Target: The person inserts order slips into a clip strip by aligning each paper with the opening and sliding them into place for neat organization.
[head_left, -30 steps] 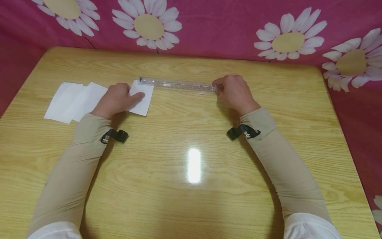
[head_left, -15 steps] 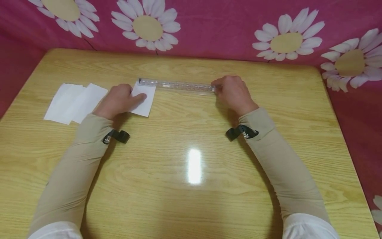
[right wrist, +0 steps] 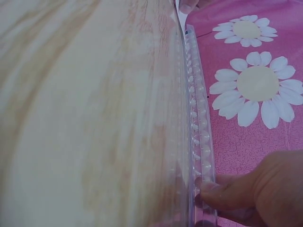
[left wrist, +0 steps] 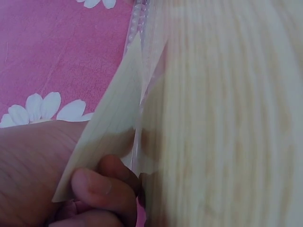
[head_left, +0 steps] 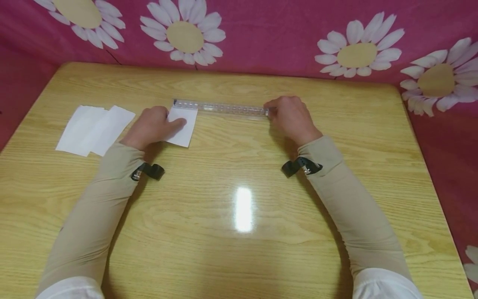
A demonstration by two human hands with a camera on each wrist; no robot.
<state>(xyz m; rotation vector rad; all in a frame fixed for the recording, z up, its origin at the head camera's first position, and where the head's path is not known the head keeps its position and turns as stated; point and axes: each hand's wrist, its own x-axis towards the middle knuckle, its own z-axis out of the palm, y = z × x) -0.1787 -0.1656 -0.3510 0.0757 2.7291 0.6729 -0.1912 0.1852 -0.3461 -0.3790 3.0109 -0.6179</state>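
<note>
My left hand [head_left: 149, 126] pinches a small white sheet of paper [head_left: 186, 126], thumb on its upper face and curled fingers beneath. The sheet's far edge meets the left end of a long, clear plastic strip [head_left: 224, 108], overlapping it in the head view. Rows of small round bumps run along the strip [right wrist: 201, 118], as the right wrist view shows. At the strip's other end, my right hand [head_left: 293, 116] grips it between thumb and fingers. In the left wrist view the sheet [left wrist: 106, 118] slants up from the fingers towards the strip.
Several white sheets [head_left: 82, 128] lie overlapping on the wooden table [head_left: 209, 199], left of my left hand. Behind the table's far edge hangs a magenta cloth [head_left: 269, 37] with large white daisies. Both wrists wear black straps.
My left hand has shifted slightly right with the paper, so the sheet reaches a little farther along the strip. The right hand and strip have barely moved.
</note>
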